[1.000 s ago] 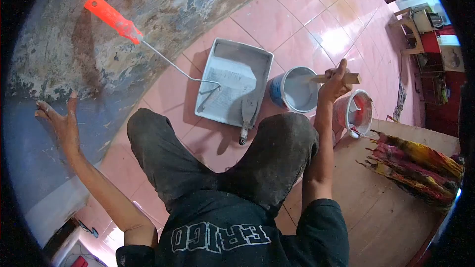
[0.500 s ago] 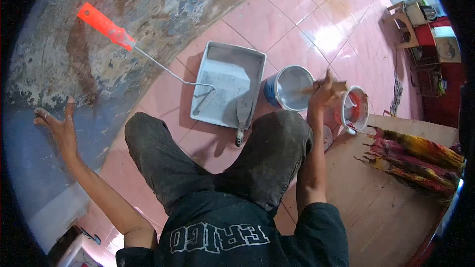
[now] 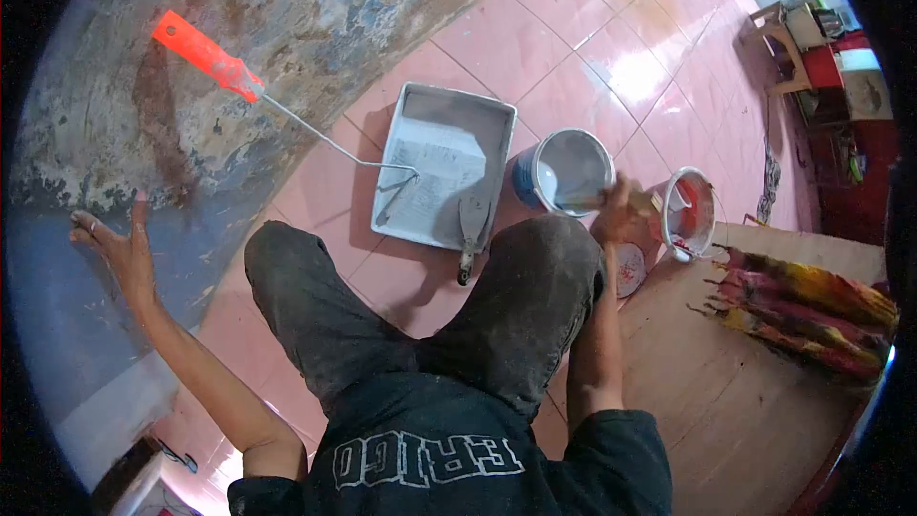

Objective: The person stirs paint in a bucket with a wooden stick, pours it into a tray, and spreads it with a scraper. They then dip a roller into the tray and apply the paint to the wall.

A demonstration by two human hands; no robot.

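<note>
On the far left, the person's left hand (image 3: 119,253) is spreading its fingers over the blue-grey lower part of a patchy wall (image 3: 57,268), holding nothing; whether it is pressing the surface is hard to tell. Next, a paint roller with a bright orange handle (image 3: 205,55) is slanting down, its wire frame reaching into a grey-smeared tray (image 3: 458,119) on pink tiles. A scraper (image 3: 472,225) is lying across the tray's near right edge. Just right of that, a bucket (image 3: 523,180) is holding pale paint, and a wooden stick (image 3: 585,202) is extending into it. The slightly blurred right hand (image 3: 621,215) is grasping this stick. A red-stained bucket (image 3: 704,205) is standing beside the hand. Far right, a colourful cloth (image 3: 812,301) is lying on a wooden board (image 3: 688,411).
</note>
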